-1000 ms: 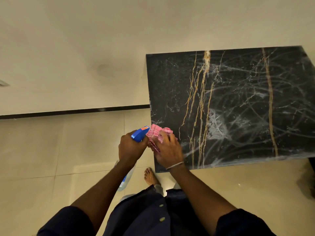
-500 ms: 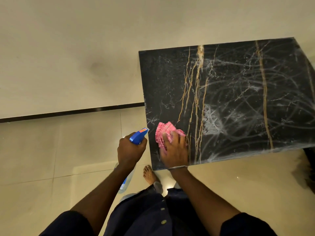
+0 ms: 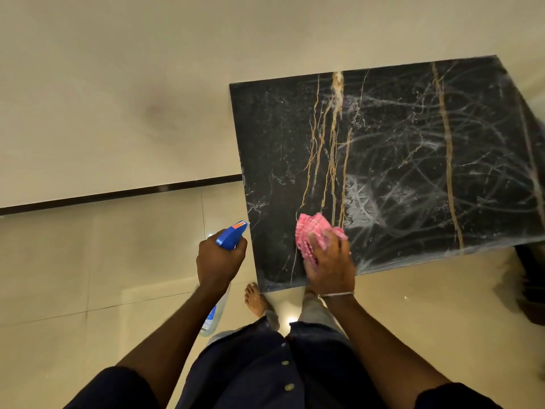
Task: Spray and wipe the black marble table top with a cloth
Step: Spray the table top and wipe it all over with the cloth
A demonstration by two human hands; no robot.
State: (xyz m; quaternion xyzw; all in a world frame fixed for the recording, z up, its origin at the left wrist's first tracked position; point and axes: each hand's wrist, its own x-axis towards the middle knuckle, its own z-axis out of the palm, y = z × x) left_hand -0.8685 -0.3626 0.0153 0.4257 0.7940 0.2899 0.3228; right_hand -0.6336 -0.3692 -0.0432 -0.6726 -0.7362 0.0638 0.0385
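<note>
The black marble table top (image 3: pixel 413 160) has gold veins and is streaked with whitish wet smears over its right and middle parts. My right hand (image 3: pixel 331 265) presses a crumpled pink cloth (image 3: pixel 312 234) flat onto the marble near the front left corner, fingers spread over the cloth. My left hand (image 3: pixel 219 261) grips a spray bottle with a blue trigger head (image 3: pixel 231 236), held off the table's left edge over the floor. The bottle's clear body (image 3: pixel 213 314) hangs below my wrist.
Glossy beige floor tiles (image 3: pixel 103 261) surround the table. A pale wall (image 3: pixel 118 98) with a dark skirting strip (image 3: pixel 118 194) runs behind. My bare feet (image 3: pixel 256 299) stand at the table's front edge. A dark object (image 3: pixel 530 278) sits on the floor at far right.
My right hand carried the pink cloth from beside the spray head onto the marble and slid it rightward along the front edge. The left hand with the bottle stayed left of the table.
</note>
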